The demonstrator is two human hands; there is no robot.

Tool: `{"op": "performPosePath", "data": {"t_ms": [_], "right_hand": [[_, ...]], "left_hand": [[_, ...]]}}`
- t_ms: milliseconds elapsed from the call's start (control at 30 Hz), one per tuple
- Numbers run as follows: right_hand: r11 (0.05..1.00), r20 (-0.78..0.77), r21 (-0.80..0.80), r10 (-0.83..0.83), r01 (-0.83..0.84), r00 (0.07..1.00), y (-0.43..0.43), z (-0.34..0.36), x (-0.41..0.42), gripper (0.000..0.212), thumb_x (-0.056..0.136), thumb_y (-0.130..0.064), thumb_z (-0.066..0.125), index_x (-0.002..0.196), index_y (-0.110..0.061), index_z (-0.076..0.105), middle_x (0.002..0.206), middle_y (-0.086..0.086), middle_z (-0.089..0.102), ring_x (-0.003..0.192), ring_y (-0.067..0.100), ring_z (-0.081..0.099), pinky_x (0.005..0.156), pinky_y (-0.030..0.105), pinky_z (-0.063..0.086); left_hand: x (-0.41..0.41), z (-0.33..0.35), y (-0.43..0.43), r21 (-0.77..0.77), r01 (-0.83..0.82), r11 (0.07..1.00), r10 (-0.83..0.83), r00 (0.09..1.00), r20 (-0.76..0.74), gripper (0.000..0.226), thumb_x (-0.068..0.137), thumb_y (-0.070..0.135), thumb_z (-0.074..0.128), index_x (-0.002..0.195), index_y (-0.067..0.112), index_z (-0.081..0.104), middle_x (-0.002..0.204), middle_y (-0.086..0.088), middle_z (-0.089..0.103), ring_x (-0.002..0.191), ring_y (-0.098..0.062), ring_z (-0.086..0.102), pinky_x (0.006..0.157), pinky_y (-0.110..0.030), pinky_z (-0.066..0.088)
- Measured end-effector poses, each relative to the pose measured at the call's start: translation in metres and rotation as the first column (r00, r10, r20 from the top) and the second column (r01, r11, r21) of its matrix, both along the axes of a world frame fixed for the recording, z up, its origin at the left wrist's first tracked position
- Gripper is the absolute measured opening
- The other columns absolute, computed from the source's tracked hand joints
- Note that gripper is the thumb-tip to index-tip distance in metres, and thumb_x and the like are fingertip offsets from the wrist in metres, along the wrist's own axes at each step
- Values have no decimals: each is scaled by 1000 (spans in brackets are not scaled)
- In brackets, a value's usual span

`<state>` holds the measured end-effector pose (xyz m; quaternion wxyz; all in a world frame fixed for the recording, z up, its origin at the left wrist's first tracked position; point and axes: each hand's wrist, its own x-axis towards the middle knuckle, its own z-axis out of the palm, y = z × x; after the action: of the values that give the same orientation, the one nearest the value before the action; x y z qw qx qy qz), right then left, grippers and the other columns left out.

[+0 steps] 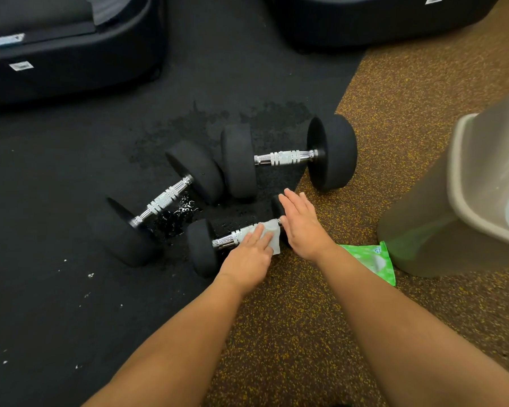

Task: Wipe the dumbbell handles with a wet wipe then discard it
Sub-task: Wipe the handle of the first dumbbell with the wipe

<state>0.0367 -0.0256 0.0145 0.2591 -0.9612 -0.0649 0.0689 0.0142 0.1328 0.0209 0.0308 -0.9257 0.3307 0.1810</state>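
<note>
Three black dumbbells with chrome handles lie on the floor. The nearest dumbbell [202,248] has a white wet wipe [274,235] draped over its handle [225,240]. My left hand [250,257] lies over that handle with its fingers pressing the wipe onto it. My right hand [303,227] is flat with straight fingers against the near dumbbell's right head, which it mostly hides. A second dumbbell [162,201] lies slanted at the left, and a third dumbbell [285,158] lies behind, both untouched.
A grey waste bin [465,183] with a liner stands at the right. A green wipes pack [373,259] lies at its foot. Water drops [182,210] glisten on the black mat [56,201]. Black equipment bases [71,54] sit at the far edge.
</note>
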Motion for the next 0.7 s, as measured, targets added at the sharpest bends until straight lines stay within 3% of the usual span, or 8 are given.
{"op": "performPosePath", "data": {"t_ms": [167,267,333,533,633,700], "right_hand": [[998,14,-59,-7,8,1000,4,3,0,50,102,-20,29,149,-10,17,158,7,11,146,29,1,119,34,0],[997,4,-75,-30,30,1000,5,1,1,50,102,-22,31,149,-13,19,158,5,13,146,29,3,120,43,10],[996,1,-86,-36,36,999,5,2,2,49,101,-22,32,149,-13,21,158,5,15,147,28,4,119,44,11],[996,112,35,-83,80,990,15,7,4,43,101,-23,35,141,-9,39,150,11,33,144,28,16,118,38,14],[978,250,140,-189,158,950,27,8,2,35,98,-18,43,129,-3,52,135,16,46,128,32,36,109,33,28],[963,329,168,-255,210,909,35,10,2,30,95,-17,46,120,-4,57,123,15,51,113,28,42,97,27,32]], "left_hand": [[2,4,2,-148,-95,984,86,994,-64,38,96,4,36,134,7,44,149,-11,32,147,-25,7,117,-31,9],[6,7,2,-280,-219,935,192,974,-121,33,92,2,43,123,9,52,131,-10,49,135,-25,35,107,-32,32],[9,11,1,-341,-289,894,253,956,-149,32,90,2,45,120,11,55,122,-9,54,121,-26,47,98,-35,40],[19,27,2,-549,-554,625,517,822,-239,34,93,2,44,121,15,58,115,-10,62,103,-26,59,89,-38,48],[23,29,5,-580,-654,485,610,728,-311,28,97,10,43,118,17,60,106,-11,65,93,-23,60,77,-31,49],[24,28,8,-593,-675,440,636,700,-324,26,97,13,43,116,18,61,103,-11,66,88,-20,61,69,-25,45]]}}
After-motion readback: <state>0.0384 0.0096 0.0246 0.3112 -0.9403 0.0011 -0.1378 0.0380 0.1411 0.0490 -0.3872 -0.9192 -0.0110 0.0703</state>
